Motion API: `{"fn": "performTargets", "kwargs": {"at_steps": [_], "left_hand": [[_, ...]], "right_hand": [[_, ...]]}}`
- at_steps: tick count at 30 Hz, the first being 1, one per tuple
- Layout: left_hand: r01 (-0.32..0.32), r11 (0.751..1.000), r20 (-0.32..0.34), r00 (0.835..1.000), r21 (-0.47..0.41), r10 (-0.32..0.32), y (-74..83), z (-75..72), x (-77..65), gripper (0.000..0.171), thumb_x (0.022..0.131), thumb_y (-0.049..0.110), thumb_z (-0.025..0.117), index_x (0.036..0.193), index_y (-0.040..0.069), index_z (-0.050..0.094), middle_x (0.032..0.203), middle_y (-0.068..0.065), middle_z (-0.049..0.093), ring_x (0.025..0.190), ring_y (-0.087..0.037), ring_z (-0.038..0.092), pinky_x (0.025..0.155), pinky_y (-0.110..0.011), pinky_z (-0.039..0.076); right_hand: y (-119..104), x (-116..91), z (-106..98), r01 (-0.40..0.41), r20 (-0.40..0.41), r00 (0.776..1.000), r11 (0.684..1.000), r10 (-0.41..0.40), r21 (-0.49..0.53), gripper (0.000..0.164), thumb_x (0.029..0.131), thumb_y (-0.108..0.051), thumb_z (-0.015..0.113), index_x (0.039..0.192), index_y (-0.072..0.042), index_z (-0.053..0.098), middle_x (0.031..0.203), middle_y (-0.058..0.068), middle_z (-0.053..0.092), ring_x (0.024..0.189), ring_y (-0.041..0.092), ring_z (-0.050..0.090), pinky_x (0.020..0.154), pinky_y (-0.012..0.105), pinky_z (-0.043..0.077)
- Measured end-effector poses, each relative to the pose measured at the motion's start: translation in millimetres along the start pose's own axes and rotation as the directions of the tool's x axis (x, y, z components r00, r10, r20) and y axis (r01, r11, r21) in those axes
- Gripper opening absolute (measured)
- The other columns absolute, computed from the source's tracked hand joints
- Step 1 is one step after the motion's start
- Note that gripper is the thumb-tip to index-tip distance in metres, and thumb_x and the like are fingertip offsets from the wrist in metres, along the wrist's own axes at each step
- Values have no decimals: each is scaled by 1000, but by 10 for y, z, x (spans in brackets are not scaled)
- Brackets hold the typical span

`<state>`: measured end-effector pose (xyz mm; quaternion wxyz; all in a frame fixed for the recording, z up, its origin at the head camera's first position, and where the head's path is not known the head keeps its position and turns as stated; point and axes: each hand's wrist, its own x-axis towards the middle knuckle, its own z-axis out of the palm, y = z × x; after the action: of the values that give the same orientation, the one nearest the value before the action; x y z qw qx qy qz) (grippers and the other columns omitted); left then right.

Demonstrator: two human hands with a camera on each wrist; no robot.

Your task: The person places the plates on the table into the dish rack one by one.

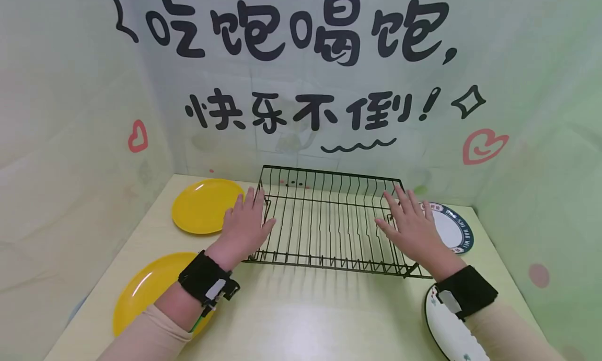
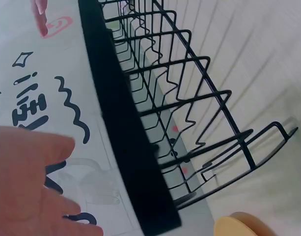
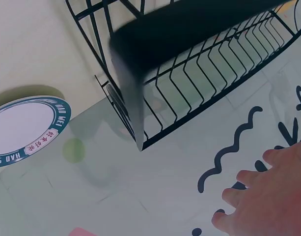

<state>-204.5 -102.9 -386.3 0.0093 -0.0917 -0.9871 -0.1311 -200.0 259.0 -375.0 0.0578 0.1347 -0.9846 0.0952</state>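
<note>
A black wire dish rack [image 1: 329, 173] stands on the table in the head view, between my two hands. Over its left end hovers my left hand [image 1: 244, 225], fingers straight and spread, holding nothing. At the opposite end my right hand [image 1: 416, 233] is likewise spread and holds nothing. Both wrist views show the hands apart from the wires. A yellow plate [image 1: 199, 207] lies left of the left hand, and a white plate with a blue lettered rim [image 1: 464, 230] lies beyond the right hand, partly hidden by it.
Another yellow plate [image 1: 141, 288] lies under the left forearm. A white plate with a dark edge [image 1: 449, 324] sits partly under the right forearm. Cloth walls with black lettering [image 1: 315, 113] enclose the table [image 1: 301, 319] at the back and sides.
</note>
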Motion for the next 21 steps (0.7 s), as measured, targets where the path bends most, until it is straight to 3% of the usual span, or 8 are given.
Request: {"fn": "performTargets", "kwargs": {"at_steps": [4,8,16,21], "left_hand": [[43,987,-18,999,-152,-46,-74,-2,52,73,98,40,45,150,0,14,153,-24,21,137,-42,27,105,-58,33],[85,951,29,996,-296,-80,-163,13,82,68,100,36,42,150,-2,16,152,-23,25,138,-40,28,110,-53,28],[156,914,136,984,-375,-112,-334,115,106,61,102,23,38,148,-7,12,153,-27,18,141,-40,20,113,-51,22],[156,896,111,987,-416,-120,-392,191,112,54,101,17,41,146,-8,24,143,-27,36,132,-39,36,107,-51,34]], "right_hand": [[25,-23,-13,-17,2,1000,1000,17,9,73,97,-54,39,153,-16,12,159,14,2,145,38,-3,111,64,-2],[35,-40,-5,-22,15,1000,1000,22,15,73,97,-51,40,154,-17,9,159,16,2,145,38,-5,111,64,-3],[49,-69,33,-24,10,1000,1000,24,18,73,98,-50,41,154,-16,9,158,18,4,145,39,-3,110,64,-1],[49,-74,47,-23,7,1000,1000,23,20,73,97,-52,40,153,-15,12,159,17,4,144,40,-2,110,64,-1]]}}
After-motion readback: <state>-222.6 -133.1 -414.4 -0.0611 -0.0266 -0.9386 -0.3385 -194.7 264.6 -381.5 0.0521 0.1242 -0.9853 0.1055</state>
